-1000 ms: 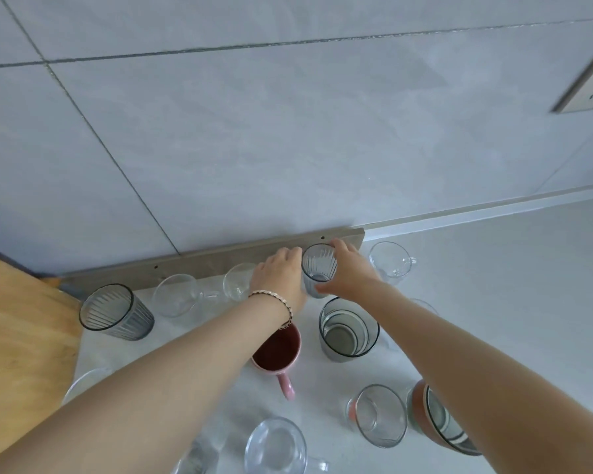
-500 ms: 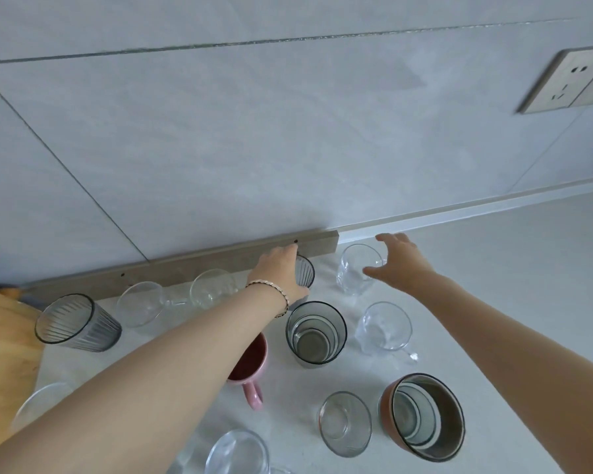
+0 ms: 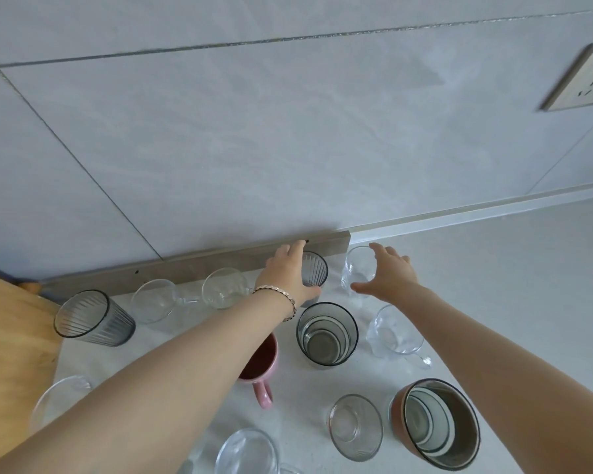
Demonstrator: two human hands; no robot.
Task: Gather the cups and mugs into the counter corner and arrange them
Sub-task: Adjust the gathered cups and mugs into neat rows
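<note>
My left hand [image 3: 288, 271] wraps a small ribbed grey glass [image 3: 315, 268] standing at the grey backsplash strip. Just right of it, my right hand [image 3: 387, 275] is spread around a clear glass mug [image 3: 356, 268], fingers apart and close to its sides. Along the strip to the left stand two clear cups [image 3: 225, 287] [image 3: 154, 301] and a large ribbed grey tumbler [image 3: 89, 318]. In front are a stack of smoky glasses [image 3: 326, 333], a clear mug [image 3: 394, 331], a pink mug [image 3: 262, 367] partly under my left arm, a clear glass [image 3: 355, 427] and a brown cup stack [image 3: 437, 424].
A wooden board [image 3: 11, 340] borders the white counter [image 3: 493, 285] on the left. Two more clear glasses [image 3: 247, 453] [image 3: 60, 395] sit near the bottom edge. A wall socket [image 3: 586, 80] is at upper right. The tiled wall rises directly behind the cups.
My right hand let go of the ribbed grey glass and moved right to the clear mug. My left hand stays on the ribbed glass at the strip. The camera shifted right.
</note>
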